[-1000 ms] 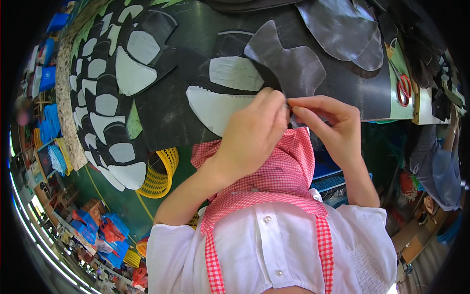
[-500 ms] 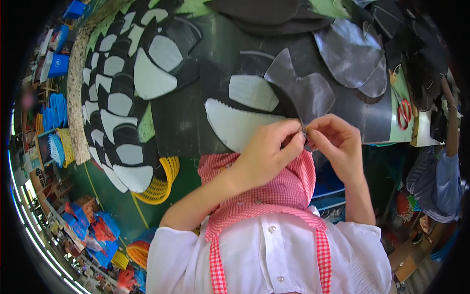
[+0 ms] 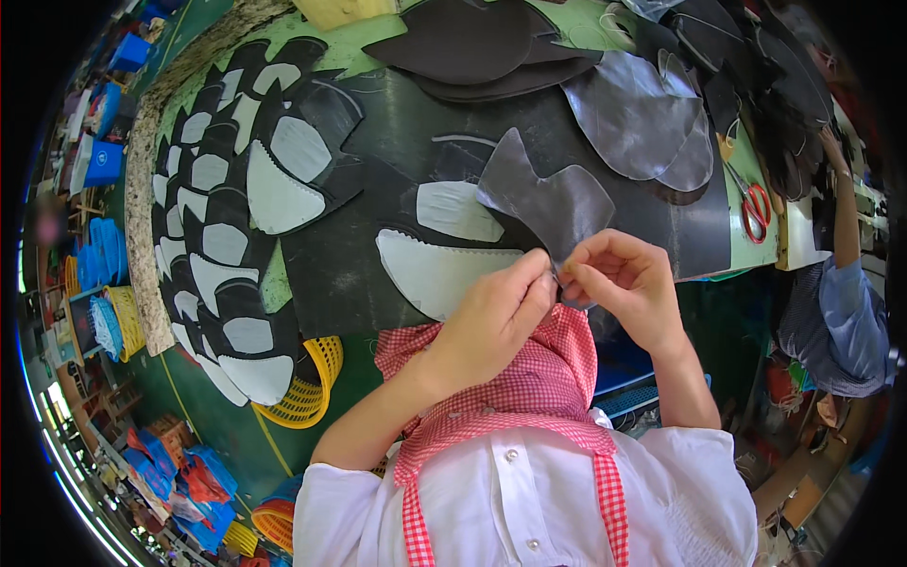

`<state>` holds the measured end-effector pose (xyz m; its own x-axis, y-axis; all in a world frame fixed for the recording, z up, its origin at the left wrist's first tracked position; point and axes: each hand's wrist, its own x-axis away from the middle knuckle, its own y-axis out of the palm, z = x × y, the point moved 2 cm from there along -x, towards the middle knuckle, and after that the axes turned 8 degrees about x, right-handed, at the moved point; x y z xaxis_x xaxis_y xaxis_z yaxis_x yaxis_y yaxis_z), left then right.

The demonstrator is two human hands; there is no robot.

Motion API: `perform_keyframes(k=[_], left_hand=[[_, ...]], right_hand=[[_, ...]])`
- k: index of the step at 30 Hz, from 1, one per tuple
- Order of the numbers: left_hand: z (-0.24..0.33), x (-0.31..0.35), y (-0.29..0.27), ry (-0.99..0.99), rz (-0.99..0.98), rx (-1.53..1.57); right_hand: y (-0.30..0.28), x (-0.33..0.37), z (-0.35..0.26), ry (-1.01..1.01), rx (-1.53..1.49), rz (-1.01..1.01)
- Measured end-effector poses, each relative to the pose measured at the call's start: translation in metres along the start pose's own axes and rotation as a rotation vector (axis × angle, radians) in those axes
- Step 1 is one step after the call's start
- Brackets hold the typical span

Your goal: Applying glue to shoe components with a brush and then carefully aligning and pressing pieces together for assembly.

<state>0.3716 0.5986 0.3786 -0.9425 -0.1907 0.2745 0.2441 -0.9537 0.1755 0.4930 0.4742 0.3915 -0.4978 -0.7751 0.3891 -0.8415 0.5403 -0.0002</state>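
My left hand (image 3: 487, 326) and my right hand (image 3: 619, 283) meet at the near tip of a shiny dark grey leather cut piece (image 3: 557, 198). Thumb and fingertips of the left are pinched on that tip. Close beside them, the right thumb and forefinger press together; whatever lies between them is too small to make out. The grey piece rests partly over a black shoe-upper piece with white panels (image 3: 439, 274), one of them with a zigzag edge. Beneath these lies a black work mat (image 3: 326, 260).
Overlapping black-and-white pieces (image 3: 225, 241) lie in rows at left. Black cut pieces (image 3: 463, 47) are stacked at the back, near silvery-grey pieces (image 3: 638, 113). Red-handled scissors (image 3: 756, 213) lie at right. A yellow basket (image 3: 307, 392) stands below the table edge. Another person's arm (image 3: 844, 213) reaches in far right.
The view has shifted, so the table's things appear farther left and mostly lower. Both hands stay together at the grey piece's tip, with the right fingers slightly more raised.
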Motion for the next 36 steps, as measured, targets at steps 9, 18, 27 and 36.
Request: perform_keyframes(k=[9,18,27,36], left_hand=[[0.001,0.006,0.011,0.179,0.168,-0.428],[-0.01,0.007,0.007,0.21,0.136,-0.226],[-0.005,0.007,0.014,0.261,0.235,-0.504],[-0.017,0.021,-0.018,-0.044,-0.05,0.43]], right_hand=[[0.015,0.01,-0.012,-0.264,0.587,0.207],[0.007,0.003,0.003,0.023,0.13,0.03],[0.013,0.006,-0.003,-0.164,0.543,0.126],[-0.003,-0.008,0.012,0.041,-0.043,-0.127]])
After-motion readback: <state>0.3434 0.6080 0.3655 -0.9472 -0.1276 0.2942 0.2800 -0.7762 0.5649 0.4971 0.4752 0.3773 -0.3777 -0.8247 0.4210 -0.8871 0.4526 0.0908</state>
